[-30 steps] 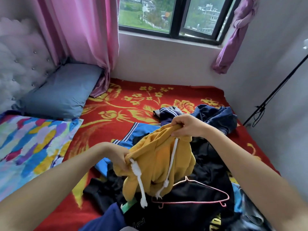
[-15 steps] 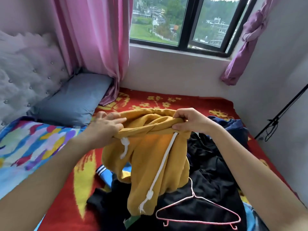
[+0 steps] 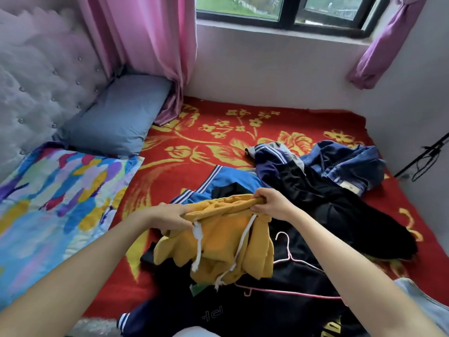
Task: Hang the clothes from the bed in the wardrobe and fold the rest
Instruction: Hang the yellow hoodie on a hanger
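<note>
Yellow garment (image 3: 218,246) held above clothes pile, frame centre, waistband stretched between hands. Left hand (image 3: 170,215) pinches band's 9 o'clock end; right hand (image 3: 269,205), fingers curled, clamps 3 o'clock end. White drawstring (image 3: 198,249) dangles.

Judgement: sorting step, garment being squared; next move calls for fold, or for pink hanger (image 3: 291,291) lying on black clothing (image 3: 279,312), 5 o'clock.

Blue jeans (image 3: 345,164) at 2 o'clock. Red floral blanket (image 3: 194,152) covers bed. Grey pillow (image 3: 116,117) at 10 o'clock, pink curtain (image 3: 150,40) beyond, window (image 3: 286,18) at 12.

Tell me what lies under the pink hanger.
The pink hanger lies on a black garment with pale lettering. The right forearm covers its right end; anything beneath that garment is hidden.
</note>
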`<state>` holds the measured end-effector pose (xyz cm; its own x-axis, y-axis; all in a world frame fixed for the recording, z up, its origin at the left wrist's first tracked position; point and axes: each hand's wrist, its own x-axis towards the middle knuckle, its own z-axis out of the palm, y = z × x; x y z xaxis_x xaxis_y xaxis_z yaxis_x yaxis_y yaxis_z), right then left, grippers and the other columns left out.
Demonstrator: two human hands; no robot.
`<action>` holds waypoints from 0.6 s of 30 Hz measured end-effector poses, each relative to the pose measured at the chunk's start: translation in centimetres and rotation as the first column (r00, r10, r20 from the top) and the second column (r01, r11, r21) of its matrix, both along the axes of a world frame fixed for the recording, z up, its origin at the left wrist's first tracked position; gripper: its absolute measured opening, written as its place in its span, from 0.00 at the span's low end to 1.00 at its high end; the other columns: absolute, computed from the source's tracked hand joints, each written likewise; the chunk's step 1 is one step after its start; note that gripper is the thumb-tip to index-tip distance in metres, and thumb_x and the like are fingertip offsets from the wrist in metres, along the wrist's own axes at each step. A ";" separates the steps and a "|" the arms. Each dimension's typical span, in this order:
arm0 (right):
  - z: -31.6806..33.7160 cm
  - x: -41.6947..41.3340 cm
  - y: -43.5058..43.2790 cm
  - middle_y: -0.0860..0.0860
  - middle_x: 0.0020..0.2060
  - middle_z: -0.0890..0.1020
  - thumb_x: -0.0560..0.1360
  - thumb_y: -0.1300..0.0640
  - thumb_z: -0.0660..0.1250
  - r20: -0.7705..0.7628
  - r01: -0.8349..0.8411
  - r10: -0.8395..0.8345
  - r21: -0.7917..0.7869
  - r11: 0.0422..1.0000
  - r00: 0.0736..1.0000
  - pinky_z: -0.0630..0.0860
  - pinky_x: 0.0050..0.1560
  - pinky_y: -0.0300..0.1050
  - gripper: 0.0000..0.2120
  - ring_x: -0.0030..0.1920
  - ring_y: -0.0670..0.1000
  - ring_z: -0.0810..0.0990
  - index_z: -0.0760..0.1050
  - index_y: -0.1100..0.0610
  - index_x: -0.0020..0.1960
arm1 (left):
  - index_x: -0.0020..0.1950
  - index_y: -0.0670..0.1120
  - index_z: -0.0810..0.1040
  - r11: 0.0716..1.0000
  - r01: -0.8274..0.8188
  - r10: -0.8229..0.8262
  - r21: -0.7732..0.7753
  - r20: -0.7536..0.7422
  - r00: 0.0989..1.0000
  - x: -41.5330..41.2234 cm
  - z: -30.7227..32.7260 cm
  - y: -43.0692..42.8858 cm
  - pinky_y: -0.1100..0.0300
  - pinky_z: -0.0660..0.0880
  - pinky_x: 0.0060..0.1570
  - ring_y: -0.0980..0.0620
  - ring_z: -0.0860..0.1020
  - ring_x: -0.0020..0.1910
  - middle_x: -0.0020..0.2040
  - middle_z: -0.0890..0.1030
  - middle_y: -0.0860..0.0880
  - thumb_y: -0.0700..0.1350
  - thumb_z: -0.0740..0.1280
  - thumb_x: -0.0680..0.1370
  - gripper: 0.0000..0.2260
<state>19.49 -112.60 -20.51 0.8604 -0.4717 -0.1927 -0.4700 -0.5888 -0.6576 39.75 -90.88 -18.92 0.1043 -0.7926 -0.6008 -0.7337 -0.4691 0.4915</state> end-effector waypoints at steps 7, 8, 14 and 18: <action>-6.1 -2.6 -1.0 0.49 0.45 0.75 0.72 0.56 0.70 -0.075 0.095 -0.089 0.069 0.993 0.993 0.68 0.43 0.37 0.05 0.49 0.49 0.73 0.75 0.54 0.45 | 0.44 0.50 0.68 0.986 0.084 -0.030 -0.146 0.341 0.940 -3.0 -3.1 -2.6 0.57 0.60 0.44 0.49 0.72 0.43 0.39 0.73 0.51 0.57 0.56 0.80 0.13; -7.2 -3.2 -1.3 0.49 0.46 0.75 0.72 0.54 0.70 -0.092 0.117 -0.109 0.091 0.989 0.990 0.68 0.46 0.38 0.05 0.51 0.48 0.72 0.76 0.53 0.45 | 0.43 0.49 0.67 0.986 0.103 -0.049 -0.134 0.357 0.933 -3.7 -3.5 -3.0 0.57 0.60 0.46 0.51 0.70 0.42 0.38 0.71 0.52 0.57 0.56 0.80 0.13; -15.0 -9.7 -4.4 0.55 0.48 0.79 0.74 0.51 0.66 -0.344 0.437 -0.364 0.163 0.884 0.865 0.70 0.55 0.47 0.13 0.52 0.55 0.76 0.78 0.60 0.51 | 0.49 0.50 0.69 0.982 0.175 -0.128 -0.071 0.428 0.894 -6.2 -7.2 -4.3 0.56 0.60 0.56 0.54 0.63 0.45 0.40 0.68 0.57 0.56 0.57 0.80 0.11; -19.7 -14.6 -6.4 0.55 0.53 0.78 0.74 0.50 0.65 -0.558 0.548 -0.392 0.138 0.825 0.732 0.67 0.55 0.44 0.11 0.59 0.56 0.74 0.77 0.56 0.52 | 0.50 0.53 0.68 0.993 0.112 -0.084 -0.041 0.427 0.900 -6.5 -9.1 -4.2 0.57 0.61 0.58 0.56 0.65 0.48 0.41 0.66 0.60 0.57 0.57 0.80 0.09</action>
